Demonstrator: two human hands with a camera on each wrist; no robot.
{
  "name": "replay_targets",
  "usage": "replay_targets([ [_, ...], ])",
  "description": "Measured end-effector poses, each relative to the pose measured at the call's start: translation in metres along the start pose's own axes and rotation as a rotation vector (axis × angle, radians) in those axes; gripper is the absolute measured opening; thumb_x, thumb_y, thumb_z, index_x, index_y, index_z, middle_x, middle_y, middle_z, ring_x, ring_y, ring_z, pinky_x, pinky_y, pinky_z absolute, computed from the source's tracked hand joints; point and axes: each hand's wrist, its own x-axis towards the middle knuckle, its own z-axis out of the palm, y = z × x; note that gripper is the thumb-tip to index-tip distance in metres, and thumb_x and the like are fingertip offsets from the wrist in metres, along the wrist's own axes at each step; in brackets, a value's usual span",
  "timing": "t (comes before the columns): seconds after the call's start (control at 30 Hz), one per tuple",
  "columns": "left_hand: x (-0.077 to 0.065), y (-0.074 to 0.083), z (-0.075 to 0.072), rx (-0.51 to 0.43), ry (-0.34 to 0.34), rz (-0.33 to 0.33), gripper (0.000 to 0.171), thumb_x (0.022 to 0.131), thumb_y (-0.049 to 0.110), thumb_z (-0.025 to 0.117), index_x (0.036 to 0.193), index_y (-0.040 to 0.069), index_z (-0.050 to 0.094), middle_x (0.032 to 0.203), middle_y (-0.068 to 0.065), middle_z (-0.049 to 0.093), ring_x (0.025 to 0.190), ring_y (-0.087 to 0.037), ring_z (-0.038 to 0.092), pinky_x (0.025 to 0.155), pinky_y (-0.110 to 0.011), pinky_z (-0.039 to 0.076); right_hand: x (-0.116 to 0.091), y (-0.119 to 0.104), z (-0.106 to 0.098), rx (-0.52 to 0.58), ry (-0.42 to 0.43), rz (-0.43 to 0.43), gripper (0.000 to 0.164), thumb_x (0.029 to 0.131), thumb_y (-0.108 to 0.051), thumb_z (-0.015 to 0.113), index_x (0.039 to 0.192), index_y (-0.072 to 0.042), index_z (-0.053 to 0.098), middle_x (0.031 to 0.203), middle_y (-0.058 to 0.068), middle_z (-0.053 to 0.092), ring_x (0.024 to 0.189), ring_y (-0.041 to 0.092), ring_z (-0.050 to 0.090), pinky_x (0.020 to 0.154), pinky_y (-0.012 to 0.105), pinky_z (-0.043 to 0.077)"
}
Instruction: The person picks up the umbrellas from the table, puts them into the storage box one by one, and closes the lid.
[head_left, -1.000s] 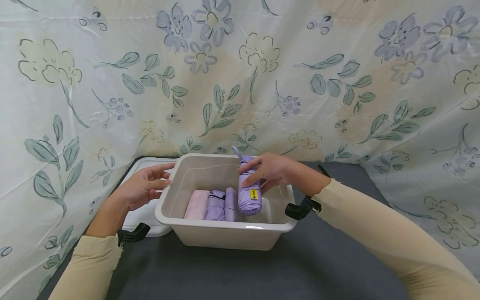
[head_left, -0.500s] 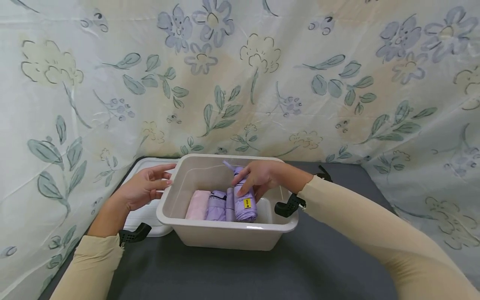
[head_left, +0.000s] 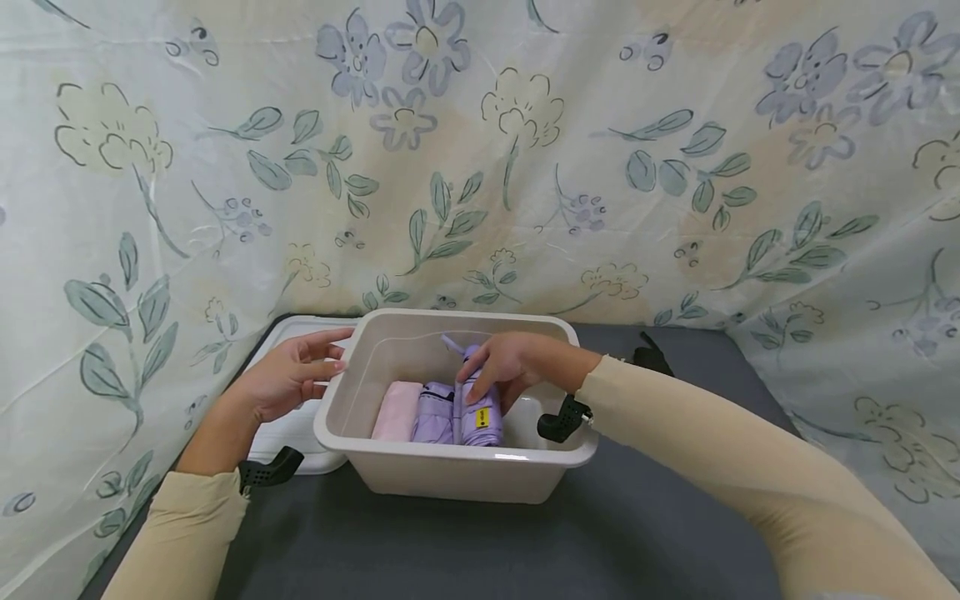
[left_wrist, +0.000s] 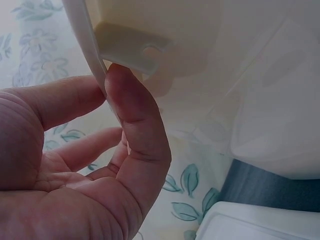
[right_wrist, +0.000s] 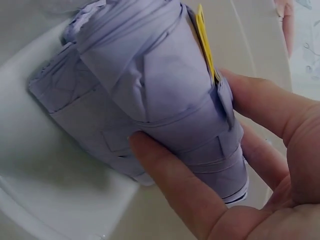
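My right hand (head_left: 510,362) reaches into a beige plastic bin (head_left: 450,473) and grips a folded purple umbrella (right_wrist: 170,85), thumb and fingers on opposite sides. The umbrella has a yellow label (head_left: 482,417) and a strap loop at its far end. It stands against the row of rolls, overlapping a slim purple roll (head_left: 457,417). Farther left in the row are another purple folded bundle (head_left: 433,417) and a pink roll (head_left: 397,412). My left hand (head_left: 288,375) pinches the bin's left rim (left_wrist: 89,42), one finger curled beneath its edge.
A white lid (head_left: 288,442) lies left of the bin, partly under my left hand and the bin's rim. The bin rests on a dark grey table (head_left: 420,550). A floral curtain (head_left: 465,167) hangs close behind and along both sides.
My right hand has moved down and left with the umbrella, lowering it into the bin beside the other rolls. My left hand stays at the rim.
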Motion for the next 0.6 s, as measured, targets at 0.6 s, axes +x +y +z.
replay_targets([
  [0.6,0.002,-0.001,0.001,0.004,0.009,-0.007,0.071,0.102,0.012,0.063,0.162,0.005,0.026,0.115,0.0,0.062,0.099,-0.01,0.069,0.084,-0.031,0.062,0.013,0.008,0.011,-0.012,0.049,-0.008,0.048,0.083,-0.006,0.084,0.129,-0.008,0.071,0.116,0.015,0.067,0.088,0.031,0.074,0.075,0.045,0.064],
])
